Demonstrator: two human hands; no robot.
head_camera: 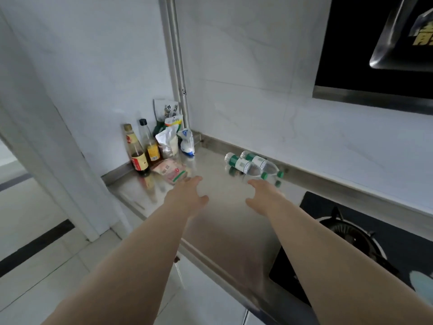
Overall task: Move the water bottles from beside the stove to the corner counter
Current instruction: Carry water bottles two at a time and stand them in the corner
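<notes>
I can read very little here. The pouch standing in the corner carries dark Chinese characters; the top one looks like "小", the rest blur. Large yellow characters show on the hood, cut off at the frame edge. Labels on the water bottles and sauce bottles are too small for me to read.
</notes>
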